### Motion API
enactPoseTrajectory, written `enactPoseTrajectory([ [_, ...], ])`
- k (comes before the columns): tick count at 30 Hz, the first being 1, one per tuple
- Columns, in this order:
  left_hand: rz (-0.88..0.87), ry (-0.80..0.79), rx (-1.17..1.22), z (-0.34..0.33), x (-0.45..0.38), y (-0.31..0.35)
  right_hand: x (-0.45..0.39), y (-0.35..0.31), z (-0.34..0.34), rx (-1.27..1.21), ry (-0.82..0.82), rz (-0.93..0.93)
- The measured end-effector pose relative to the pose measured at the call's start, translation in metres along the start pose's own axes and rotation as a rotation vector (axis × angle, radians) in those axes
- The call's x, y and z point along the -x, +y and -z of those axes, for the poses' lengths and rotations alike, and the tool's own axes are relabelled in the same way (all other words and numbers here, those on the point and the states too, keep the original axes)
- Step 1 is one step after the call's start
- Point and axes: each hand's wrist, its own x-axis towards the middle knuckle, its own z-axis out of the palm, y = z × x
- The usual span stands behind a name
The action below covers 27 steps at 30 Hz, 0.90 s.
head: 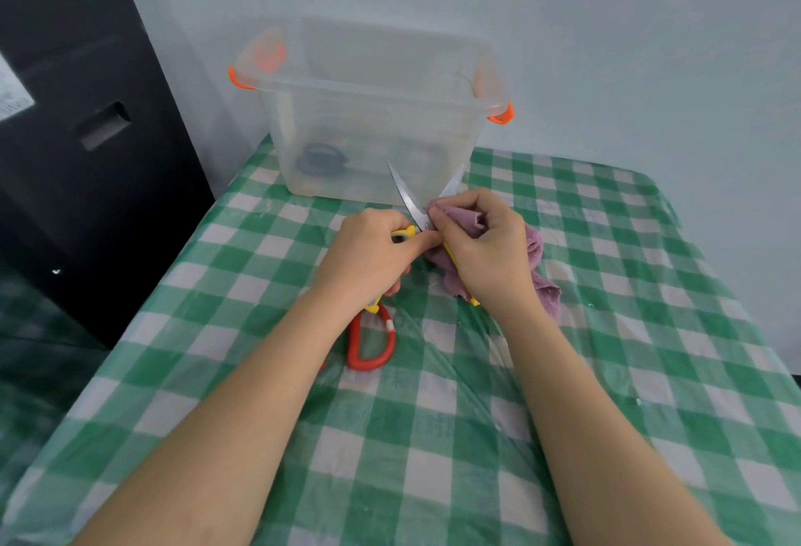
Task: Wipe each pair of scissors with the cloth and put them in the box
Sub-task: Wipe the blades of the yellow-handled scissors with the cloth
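Observation:
Yellow-handled scissors (407, 198) are spread wide, their steel blades pointing toward the clear box (372, 112). My left hand (368, 255) grips one yellow handle. My right hand (481, 246) holds the purple cloth (537, 255) bunched against the right blade near the pivot, and the other yellow handle runs beneath this hand. Red-handled scissors (372, 342) lie on the tablecloth under my left wrist, partly hidden. Inside the box, a pair with dark handles (323, 159) shows through the wall.
The box has orange latches (500, 114) and stands at the far edge of the green-and-white checked table (433, 437). A large black object (86, 133) stands left of the table. A pale wall is behind.

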Motion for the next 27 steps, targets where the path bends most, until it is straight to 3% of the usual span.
enactPoseTrajectory([
  [7, 0.013, -0.023, 0.031, 0.003, -0.001, -0.002, 0.004, -0.004, -0.001, -0.01, 0.047, 0.016],
  [12, -0.009, -0.027, 0.03, 0.001, -0.001, -0.006, 0.0, 0.004, 0.006, -0.005, 0.091, -0.086],
  [27, -0.025, -0.031, 0.021, 0.0, -0.001, -0.006, 0.004, -0.006, 0.009, -0.045, -0.06, -0.086],
])
